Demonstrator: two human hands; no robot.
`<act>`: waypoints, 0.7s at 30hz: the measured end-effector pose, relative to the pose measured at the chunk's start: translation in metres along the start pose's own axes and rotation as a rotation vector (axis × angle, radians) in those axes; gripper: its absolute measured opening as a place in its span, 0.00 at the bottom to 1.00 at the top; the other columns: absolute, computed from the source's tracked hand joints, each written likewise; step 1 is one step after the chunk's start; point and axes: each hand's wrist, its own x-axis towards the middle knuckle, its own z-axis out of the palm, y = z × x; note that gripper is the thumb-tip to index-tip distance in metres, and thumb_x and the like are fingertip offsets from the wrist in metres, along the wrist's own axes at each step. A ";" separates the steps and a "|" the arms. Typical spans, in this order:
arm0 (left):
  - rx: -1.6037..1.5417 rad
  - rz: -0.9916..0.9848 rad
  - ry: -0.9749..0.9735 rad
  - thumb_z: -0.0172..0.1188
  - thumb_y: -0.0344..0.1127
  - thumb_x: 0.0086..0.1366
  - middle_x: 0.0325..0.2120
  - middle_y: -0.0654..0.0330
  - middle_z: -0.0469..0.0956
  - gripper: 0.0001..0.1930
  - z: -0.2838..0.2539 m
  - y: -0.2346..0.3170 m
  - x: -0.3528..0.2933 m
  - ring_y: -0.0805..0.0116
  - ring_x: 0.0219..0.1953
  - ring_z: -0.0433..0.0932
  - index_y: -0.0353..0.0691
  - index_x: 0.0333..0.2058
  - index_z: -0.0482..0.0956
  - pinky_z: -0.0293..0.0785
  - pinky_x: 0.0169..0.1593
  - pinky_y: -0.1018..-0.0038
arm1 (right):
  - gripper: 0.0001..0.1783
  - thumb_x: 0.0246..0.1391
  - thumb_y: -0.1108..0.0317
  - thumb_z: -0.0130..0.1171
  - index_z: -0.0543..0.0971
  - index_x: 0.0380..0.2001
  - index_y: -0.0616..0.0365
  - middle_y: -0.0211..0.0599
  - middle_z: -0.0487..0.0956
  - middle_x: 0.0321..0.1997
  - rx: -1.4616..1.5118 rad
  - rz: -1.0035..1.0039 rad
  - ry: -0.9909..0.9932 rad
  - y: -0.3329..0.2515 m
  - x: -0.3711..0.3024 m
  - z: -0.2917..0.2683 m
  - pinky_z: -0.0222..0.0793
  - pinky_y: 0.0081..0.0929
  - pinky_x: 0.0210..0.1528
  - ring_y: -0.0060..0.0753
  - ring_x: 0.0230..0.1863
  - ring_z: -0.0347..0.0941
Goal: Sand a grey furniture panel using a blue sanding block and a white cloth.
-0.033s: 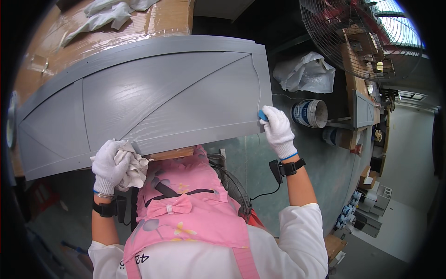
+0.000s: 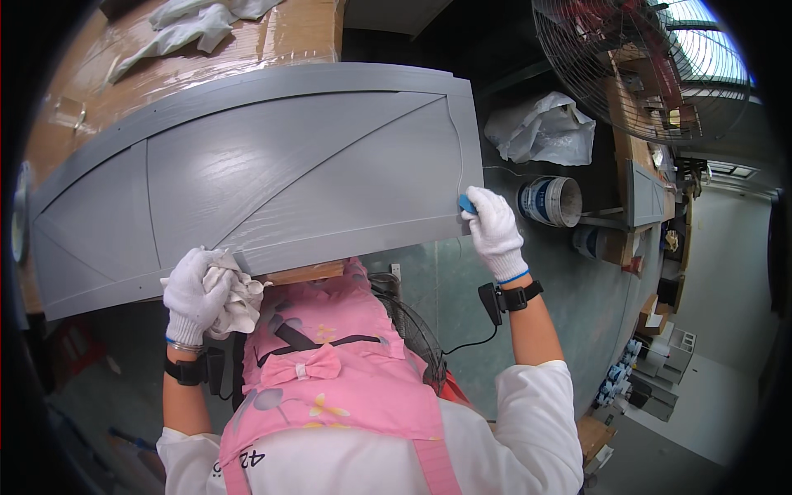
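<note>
A long grey panel with raised framing strips and a diagonal groove lies across in front of me. My left hand, in a white knit glove, is closed on a crumpled off-white cloth at the panel's near edge. Gloved the same way, my right hand pinches a small blue piece at the panel's right end; its exact kind is hard to make out. A thin pale string runs along the panel's right border toward that hand.
Beneath and behind the panel is a plastic-wrapped cardboard surface, with pale cloths on it. To the right are a white bucket, a plastic bag and a large wire-caged fan. Another grey panel stands farther right.
</note>
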 end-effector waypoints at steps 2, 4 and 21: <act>0.006 -0.002 0.002 0.66 0.31 0.51 0.37 0.51 0.79 0.15 0.000 0.000 0.000 0.49 0.46 0.79 0.38 0.40 0.81 0.75 0.53 0.63 | 0.22 0.46 0.80 0.56 0.73 0.48 0.59 0.44 0.78 0.40 -0.001 0.022 -0.098 0.002 -0.001 -0.002 0.71 0.43 0.45 0.52 0.41 0.74; -0.003 -0.021 -0.010 0.66 0.32 0.51 0.37 0.51 0.79 0.15 -0.001 0.001 0.000 0.49 0.46 0.79 0.38 0.40 0.81 0.75 0.52 0.63 | 0.23 0.46 0.80 0.56 0.73 0.49 0.59 0.45 0.78 0.40 0.000 0.019 -0.147 0.001 0.000 -0.004 0.71 0.43 0.45 0.52 0.41 0.74; -0.001 -0.057 -0.016 0.63 0.29 0.54 0.35 0.53 0.77 0.14 -0.001 0.003 -0.001 0.52 0.44 0.80 0.37 0.40 0.80 0.74 0.53 0.66 | 0.24 0.49 0.78 0.58 0.72 0.51 0.58 0.47 0.77 0.42 -0.007 -0.054 -0.241 0.010 0.024 -0.004 0.70 0.43 0.46 0.53 0.41 0.73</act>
